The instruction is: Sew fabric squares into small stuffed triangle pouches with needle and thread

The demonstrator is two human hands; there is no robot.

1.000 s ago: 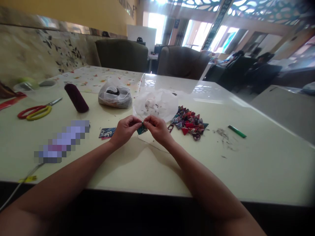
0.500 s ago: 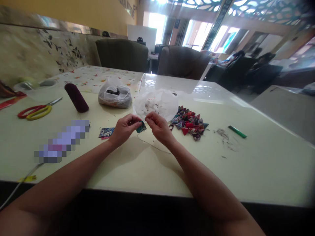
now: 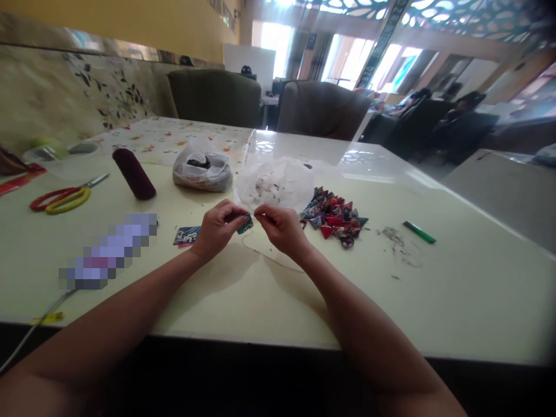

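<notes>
Between the thumb and fingers of my left hand point(image 3: 220, 227) is a small teal patterned piece of fabric point(image 3: 245, 225). My right hand point(image 3: 280, 226) is closed in a pinch close to the fabric's upper right edge; whatever its fingertips hold is too small to make out. A thin thread point(image 3: 269, 257) hangs below the fabric and curves over the table toward my right wrist. Partly behind my left wrist lies a blue and white patterned fabric piece point(image 3: 186, 235) with some pink under it. A pile of small folded fabric triangles point(image 3: 334, 217) sits to the right of my right hand.
Red and yellow-handled scissors point(image 3: 67, 200), a dark maroon cylinder point(image 3: 134, 174) and a blurred-out lilac object point(image 3: 110, 249) lie at left. Beyond my hands are a filled plastic bag point(image 3: 202, 171) and a white bag with scraps point(image 3: 278, 182). Loose threads point(image 3: 397, 240) and a green strip point(image 3: 419, 231) lie right.
My right hand has shifted slightly left and down, closer to my left hand. The fabric has turned a little and shows less of its face.
</notes>
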